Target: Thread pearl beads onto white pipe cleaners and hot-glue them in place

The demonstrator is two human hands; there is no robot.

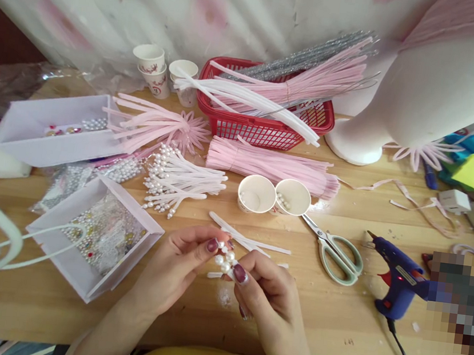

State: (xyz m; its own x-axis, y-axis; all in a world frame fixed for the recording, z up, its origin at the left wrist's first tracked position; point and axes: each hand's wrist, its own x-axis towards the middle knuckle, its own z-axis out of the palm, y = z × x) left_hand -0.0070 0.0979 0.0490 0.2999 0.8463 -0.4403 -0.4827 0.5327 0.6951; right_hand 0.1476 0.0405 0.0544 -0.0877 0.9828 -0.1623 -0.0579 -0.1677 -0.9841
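Observation:
Between thumb and fingers, my left hand (183,266) pinches one side of a small cluster of pearl beads (224,259). My right hand (268,296) grips the other side of it, thumb on top. The beads look bent in a curve; what joins them is hidden by my fingers. Just beyond my hands lie several short white pipe cleaners (250,239). Further off is a pile of white pipe cleaner stems with pearl tips (185,180). Two paper cups, a left cup (254,207) and a right cup (299,199), stand past my hands with a few pearls inside.
Scissors (334,250) and a blue glue gun (400,278) lie to the right. A white box of beads (145,221) is at the left, a second white box (54,149) behind it. Pink pipe cleaners (273,167) lie before a red basket (251,133). A white mannequin (358,135) stands behind.

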